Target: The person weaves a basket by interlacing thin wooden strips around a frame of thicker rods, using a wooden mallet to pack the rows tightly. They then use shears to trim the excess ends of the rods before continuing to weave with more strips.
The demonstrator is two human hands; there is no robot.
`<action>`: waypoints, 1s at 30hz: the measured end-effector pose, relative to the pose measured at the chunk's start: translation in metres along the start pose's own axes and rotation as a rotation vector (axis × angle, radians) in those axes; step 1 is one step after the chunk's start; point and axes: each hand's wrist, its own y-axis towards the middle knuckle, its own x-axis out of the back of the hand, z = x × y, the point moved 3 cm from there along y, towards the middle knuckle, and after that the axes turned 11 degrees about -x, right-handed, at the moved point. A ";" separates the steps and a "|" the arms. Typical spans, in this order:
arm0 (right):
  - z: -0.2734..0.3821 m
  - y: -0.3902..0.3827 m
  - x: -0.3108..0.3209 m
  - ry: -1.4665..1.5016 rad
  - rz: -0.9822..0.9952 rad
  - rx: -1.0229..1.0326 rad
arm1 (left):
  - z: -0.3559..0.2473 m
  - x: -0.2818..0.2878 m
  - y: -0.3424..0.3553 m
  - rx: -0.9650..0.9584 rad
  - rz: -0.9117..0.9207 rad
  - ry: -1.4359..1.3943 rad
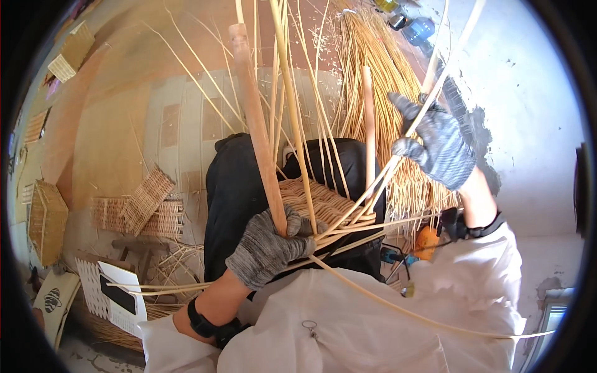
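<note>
two gloved hands work a half-woven basket (pixel 323 202) on the lap: left hand (pixel 268 248) closed round a wooden stake (pixel 255 118), right hand (pixel 438 146) raised, fingers pinching a cane strand (pixel 373 186).

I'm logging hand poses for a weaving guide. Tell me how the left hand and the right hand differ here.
The left hand sits low, clamped around the thick wooden pole at the woven basket base; the right hand is raised, fingers looser, pulling a thin cane strand. The left glove looks paler grey, the right darker. Both wear knitted gloves.

Bright warm daylight, glare on right wall, soft shadows, fisheye bending, black vignetted rim
</note>
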 end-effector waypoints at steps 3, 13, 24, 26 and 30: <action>-0.001 0.005 -0.005 -0.096 0.740 -0.481 | -0.007 0.002 0.001 -0.026 -0.013 0.000; 0.124 0.073 -0.006 0.314 -0.308 -0.383 | -0.003 -0.019 -0.004 -0.061 -0.292 -0.182; 0.144 0.029 -0.043 1.540 -0.028 -0.498 | -0.003 -0.014 -0.002 -0.157 -0.362 0.292; 0.130 0.019 -0.028 0.894 -0.173 0.012 | -0.003 -0.013 -0.001 -0.209 -0.388 0.173; 0.100 0.003 -0.053 0.569 0.293 0.135 | 0.000 -0.009 0.003 -0.198 -0.385 0.095</action>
